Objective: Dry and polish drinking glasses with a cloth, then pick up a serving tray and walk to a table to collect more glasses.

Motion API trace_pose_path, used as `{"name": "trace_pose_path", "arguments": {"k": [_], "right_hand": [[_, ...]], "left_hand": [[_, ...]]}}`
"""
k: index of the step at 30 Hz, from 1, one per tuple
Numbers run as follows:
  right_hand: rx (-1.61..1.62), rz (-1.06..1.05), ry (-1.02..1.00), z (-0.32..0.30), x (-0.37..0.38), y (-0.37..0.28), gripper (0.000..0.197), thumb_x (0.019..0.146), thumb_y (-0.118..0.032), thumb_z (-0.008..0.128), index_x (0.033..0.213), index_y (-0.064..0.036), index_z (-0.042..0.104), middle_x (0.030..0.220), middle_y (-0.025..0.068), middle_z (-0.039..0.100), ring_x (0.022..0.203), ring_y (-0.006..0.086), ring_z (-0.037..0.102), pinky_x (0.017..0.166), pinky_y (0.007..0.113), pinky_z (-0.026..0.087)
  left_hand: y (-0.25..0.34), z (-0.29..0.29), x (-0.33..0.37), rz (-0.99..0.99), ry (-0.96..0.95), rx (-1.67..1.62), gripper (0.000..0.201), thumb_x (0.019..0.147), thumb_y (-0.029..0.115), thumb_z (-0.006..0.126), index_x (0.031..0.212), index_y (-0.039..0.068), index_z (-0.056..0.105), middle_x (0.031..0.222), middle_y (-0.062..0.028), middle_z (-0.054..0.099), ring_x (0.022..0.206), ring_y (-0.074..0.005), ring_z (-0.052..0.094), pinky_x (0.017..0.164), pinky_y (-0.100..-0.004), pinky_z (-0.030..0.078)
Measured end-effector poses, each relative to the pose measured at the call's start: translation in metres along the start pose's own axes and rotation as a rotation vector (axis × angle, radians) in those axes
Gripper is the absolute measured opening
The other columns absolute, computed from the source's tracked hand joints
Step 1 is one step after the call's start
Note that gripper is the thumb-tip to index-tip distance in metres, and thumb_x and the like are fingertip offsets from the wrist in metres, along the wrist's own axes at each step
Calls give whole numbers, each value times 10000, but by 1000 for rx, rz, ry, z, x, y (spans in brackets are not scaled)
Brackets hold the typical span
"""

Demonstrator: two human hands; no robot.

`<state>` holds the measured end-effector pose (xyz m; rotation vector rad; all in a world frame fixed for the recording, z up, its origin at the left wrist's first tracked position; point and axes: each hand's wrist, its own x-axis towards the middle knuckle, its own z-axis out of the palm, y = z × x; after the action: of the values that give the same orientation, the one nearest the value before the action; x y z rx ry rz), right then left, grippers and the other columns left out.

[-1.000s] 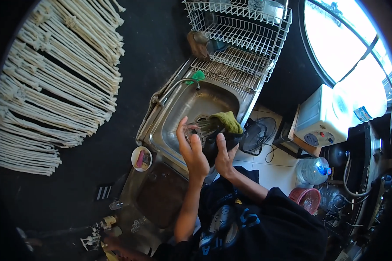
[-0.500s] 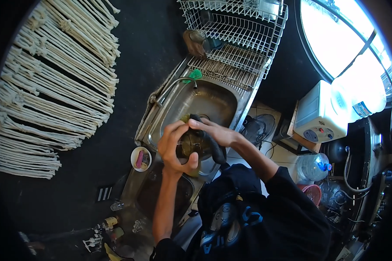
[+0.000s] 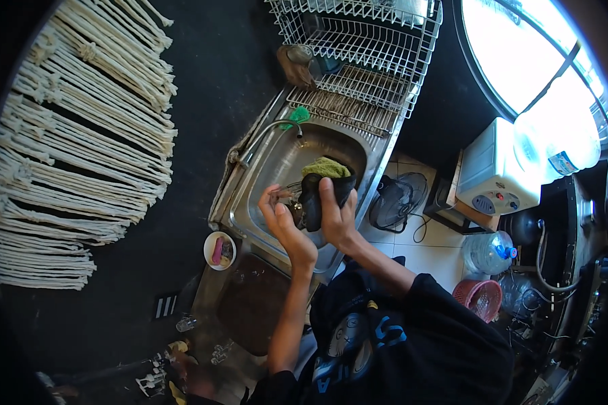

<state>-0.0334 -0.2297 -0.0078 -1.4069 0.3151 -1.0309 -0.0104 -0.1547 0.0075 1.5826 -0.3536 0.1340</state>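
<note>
Black long-sleeved top, blue-white print on front; left sleeve pushed up.

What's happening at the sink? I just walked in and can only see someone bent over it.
A person stands at a steel sink, washing up. The left hand holds a clear glass item over the basin, while the right hand presses a dark sponge with a green top against it. A curved tap reaches over the basin, a white wire dish rack stands beyond it, and a small soap dish sits on the counter beside it.
</note>
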Motion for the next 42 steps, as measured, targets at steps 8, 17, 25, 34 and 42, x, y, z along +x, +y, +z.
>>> {"name": "trace_pose_path", "arguments": {"k": [8,17,25,34,42], "right_hand": [[140,228,359,-12,16,-12,341,920,-358,566,976,-22,577,855,52,605,736,117,598,612,254,502],[124,455,-105,-59,-14,39,400,960,-229,477,1289,-6,429,1188,109,501,1075,153,514,932,296,418],[343,511,-32,-58,-9,22,444,995,-320,398,1329,-29,406,1233,114,494,1096,166,495,959,305,386],[281,353,50,-95,25,-60,415,921,-304,568,1182,18,531,1156,133,584,1031,187,589,866,323,484],[-571,-64,-592,-64,42,-62,363,893,-338,539,930,21,579,822,178,619,787,350,596,794,433,439]], "left_hand": [[1,16,4,-96,-96,-336,449,940,326,355,1222,-15,426,1169,-128,454,1096,-204,446,976,-333,320],[30,13,39,383,-501,244,820,714,409,736,1314,-57,426,1043,-103,583,749,-137,477,627,-257,393],[-3,33,11,114,-528,-242,989,570,352,885,1302,-50,356,1224,-174,501,1159,-227,499,1007,-367,394],[34,28,18,83,-435,58,688,637,46,798,1218,-5,434,1008,-90,574,940,-156,573,836,-302,471],[34,29,24,295,-552,408,500,731,190,694,1147,12,479,925,-197,619,856,-387,625,700,-408,491]]}}
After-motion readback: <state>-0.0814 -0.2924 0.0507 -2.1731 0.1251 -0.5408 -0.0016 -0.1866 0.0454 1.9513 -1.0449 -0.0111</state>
